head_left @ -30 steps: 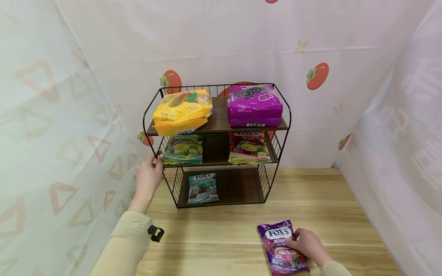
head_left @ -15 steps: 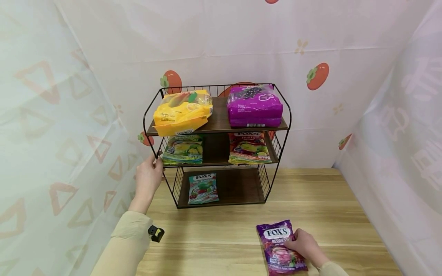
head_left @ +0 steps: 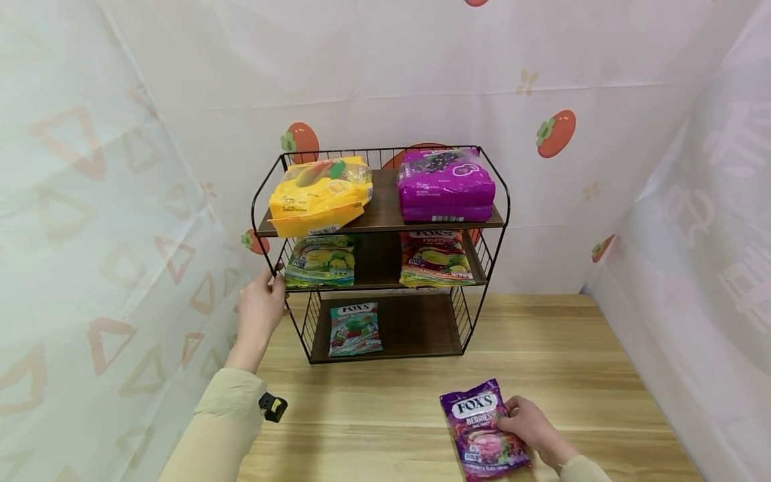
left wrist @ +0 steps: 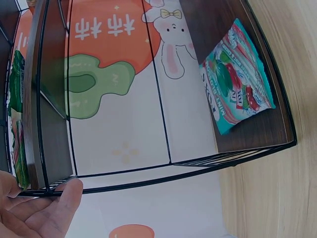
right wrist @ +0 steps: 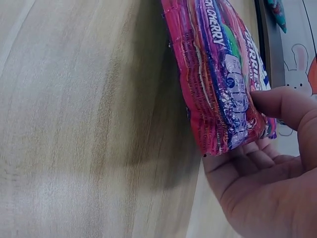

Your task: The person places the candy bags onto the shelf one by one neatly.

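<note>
My right hand pinches the right edge of a purple Fox's Berries candy bag, thumb on its front and fingers beneath. In the right wrist view the candy bag is tilted, with a shadow on the wooden table under it. On the left, my left hand grips the black wire frame of a three-tier shelf rack at its middle tier. The left wrist view has the left hand with its thumb against that frame. A teal Mint Blossom bag lies on the bottom tier's left side.
The top tier bears a yellow pack and a purple grape pack. A green Spring Tea bag and a red Fruits bag sit on the middle tier. Printed cloth walls stand behind and beside the wooden table.
The right hand has moved the purple candy bag slightly left and toward the rack. My left hand keeps its hold on the frame.
</note>
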Action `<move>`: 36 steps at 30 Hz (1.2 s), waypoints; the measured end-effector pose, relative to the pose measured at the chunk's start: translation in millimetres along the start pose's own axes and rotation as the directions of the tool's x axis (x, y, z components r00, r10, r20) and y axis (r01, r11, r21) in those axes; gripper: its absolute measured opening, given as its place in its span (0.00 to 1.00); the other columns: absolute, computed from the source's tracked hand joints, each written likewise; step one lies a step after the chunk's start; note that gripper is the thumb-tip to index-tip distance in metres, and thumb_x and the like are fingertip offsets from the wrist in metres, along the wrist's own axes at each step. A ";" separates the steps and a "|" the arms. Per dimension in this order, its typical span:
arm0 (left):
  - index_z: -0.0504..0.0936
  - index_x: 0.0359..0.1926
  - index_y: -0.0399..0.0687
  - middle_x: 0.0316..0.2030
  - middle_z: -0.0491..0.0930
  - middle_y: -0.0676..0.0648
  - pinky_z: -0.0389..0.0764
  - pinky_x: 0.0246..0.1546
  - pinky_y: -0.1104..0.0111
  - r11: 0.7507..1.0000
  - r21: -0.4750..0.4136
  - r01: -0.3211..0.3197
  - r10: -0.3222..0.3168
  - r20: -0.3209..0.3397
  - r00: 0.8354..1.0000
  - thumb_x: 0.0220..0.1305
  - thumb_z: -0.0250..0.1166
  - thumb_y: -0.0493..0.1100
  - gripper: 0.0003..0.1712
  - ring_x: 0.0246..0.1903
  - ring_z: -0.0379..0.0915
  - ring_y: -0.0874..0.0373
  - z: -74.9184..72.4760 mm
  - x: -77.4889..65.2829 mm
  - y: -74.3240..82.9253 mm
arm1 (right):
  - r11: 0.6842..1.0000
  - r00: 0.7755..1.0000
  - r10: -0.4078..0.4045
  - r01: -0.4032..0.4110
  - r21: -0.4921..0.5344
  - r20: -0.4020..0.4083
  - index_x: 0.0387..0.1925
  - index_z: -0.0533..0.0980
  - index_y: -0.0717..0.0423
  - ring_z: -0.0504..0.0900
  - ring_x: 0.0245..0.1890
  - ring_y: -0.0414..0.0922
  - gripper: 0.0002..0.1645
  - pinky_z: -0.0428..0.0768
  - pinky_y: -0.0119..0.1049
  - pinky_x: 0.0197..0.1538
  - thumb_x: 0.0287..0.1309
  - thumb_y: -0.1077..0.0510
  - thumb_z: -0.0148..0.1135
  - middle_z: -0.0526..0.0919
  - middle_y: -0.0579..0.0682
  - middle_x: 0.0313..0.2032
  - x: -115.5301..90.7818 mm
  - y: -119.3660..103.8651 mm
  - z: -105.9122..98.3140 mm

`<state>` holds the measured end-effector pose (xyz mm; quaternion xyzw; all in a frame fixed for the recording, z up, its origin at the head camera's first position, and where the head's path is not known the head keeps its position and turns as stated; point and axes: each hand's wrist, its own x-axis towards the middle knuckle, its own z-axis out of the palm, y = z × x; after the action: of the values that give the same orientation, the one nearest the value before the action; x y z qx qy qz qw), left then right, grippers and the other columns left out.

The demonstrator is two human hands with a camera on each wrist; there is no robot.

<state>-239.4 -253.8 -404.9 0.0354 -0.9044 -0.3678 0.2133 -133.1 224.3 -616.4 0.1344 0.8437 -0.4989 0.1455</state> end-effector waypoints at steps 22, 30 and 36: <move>0.77 0.67 0.41 0.34 0.88 0.33 0.79 0.19 0.64 1.000 -0.016 0.013 -0.013 0.015 1.000 0.79 0.47 0.43 0.23 0.13 0.78 0.64 -0.7 -0.3 1.3 | 0.963 0.958 -0.108 0.034 0.267 0.266 0.48 0.69 0.68 0.83 0.30 0.42 0.18 0.82 0.34 0.31 0.61 0.62 0.65 0.85 0.51 0.34 4.1 3.3 -6.4; 0.76 0.68 0.43 0.34 0.88 0.35 0.79 0.23 0.63 1.000 -0.014 0.017 -0.017 0.017 1.000 0.80 0.47 0.44 0.24 0.13 0.79 0.65 -0.6 -0.2 1.0 | 0.945 0.948 -0.145 0.048 0.325 0.283 0.48 0.68 0.68 0.84 0.35 0.44 0.18 0.83 0.36 0.36 0.62 0.64 0.64 0.84 0.52 0.37 2.9 -6.0 -5.7; 0.77 0.67 0.41 0.33 0.88 0.34 0.77 0.18 0.65 1.000 -0.022 0.010 -0.009 0.013 1.000 0.80 0.47 0.43 0.23 0.12 0.77 0.65 -0.2 -0.2 0.3 | 0.942 0.956 -0.152 0.064 0.328 0.251 0.51 0.67 0.69 0.84 0.36 0.45 0.21 0.84 0.38 0.37 0.61 0.65 0.64 0.83 0.53 0.38 2.9 -12.2 -2.8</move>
<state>-239.1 -253.7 -404.6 0.0350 -0.9015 -0.3790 0.2060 -140.7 221.3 -606.4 0.0389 0.7307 -0.6487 0.2091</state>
